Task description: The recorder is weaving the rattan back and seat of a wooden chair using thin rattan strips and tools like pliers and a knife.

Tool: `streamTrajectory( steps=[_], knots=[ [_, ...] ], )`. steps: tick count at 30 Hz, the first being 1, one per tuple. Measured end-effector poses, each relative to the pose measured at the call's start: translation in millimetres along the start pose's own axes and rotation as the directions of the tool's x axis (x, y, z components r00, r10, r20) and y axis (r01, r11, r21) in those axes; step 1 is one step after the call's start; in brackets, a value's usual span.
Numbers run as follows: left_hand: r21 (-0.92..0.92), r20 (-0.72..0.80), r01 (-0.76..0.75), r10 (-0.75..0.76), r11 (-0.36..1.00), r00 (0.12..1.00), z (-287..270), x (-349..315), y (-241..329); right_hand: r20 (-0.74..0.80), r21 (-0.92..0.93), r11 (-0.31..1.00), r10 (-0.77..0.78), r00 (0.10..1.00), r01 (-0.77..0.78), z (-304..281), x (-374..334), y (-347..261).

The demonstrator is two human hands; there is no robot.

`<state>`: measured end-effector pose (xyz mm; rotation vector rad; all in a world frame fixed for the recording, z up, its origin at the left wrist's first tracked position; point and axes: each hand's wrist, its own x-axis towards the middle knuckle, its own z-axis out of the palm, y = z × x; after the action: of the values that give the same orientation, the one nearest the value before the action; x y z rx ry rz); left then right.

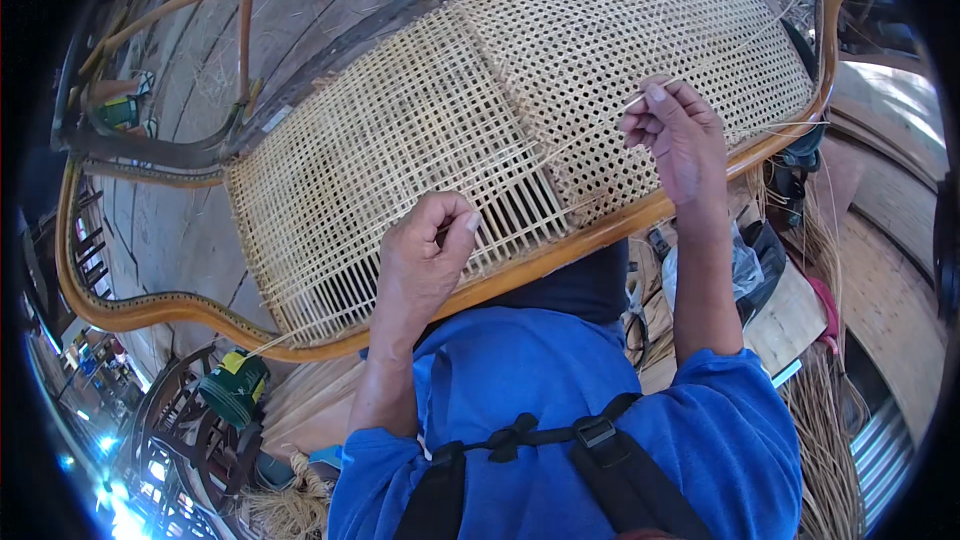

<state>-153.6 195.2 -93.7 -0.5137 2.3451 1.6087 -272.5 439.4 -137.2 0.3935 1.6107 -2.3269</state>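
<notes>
A long frame of curved brown wood lies across my lap, its front rail (640, 215) nearest me. Woven cane fills it. The right section (640, 30) is a close mesh with small holes. The left section (370, 110) is a more open grid, with gaps between the strands along its near side. My right hand (685, 135) is raised over the right section, thumb and fingers pinching a thin cane strand (585, 137) that slants down toward the seam. My left hand (430, 250) is closed in a pinch over the left section's near edge; what it grips is hidden.
A green and yellow tin (235, 385) stands at the lower left, by dark carved wooden pieces (180, 410). Bundles of loose cane (825, 420) hang at the right, near a clear plastic bag (745, 270). Wooden boards (890, 310) lie farther right.
</notes>
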Motion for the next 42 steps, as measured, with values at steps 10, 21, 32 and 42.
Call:
streamTrajectory(
  steps=[10, 21, 32, 42],
  knots=[
    [-0.059, -0.041, 0.042, -0.044, 0.997, 0.998, -53, -78, -29, 0.041, 0.03, 0.999, 0.025, 0.999, -0.026, 2, -26, 11],
    [-0.154, -0.172, 0.114, -0.141, 0.981, 0.975, -118, -160, -76, 0.042, -0.106, 0.994, 0.004, 0.999, 0.001, 5, -40, 26],
    [-0.044, -0.289, 0.106, -0.114, 0.993, 0.951, -129, -182, -114, 0.119, -0.122, 0.99, -0.06, 0.991, 0.075, 29, -59, 29],
    [0.036, -0.335, 0.052, -0.037, 0.998, 0.941, -129, -188, -118, 0.13, -0.076, 0.994, -0.062, 0.99, 0.073, 28, -58, 34]
  ],
)
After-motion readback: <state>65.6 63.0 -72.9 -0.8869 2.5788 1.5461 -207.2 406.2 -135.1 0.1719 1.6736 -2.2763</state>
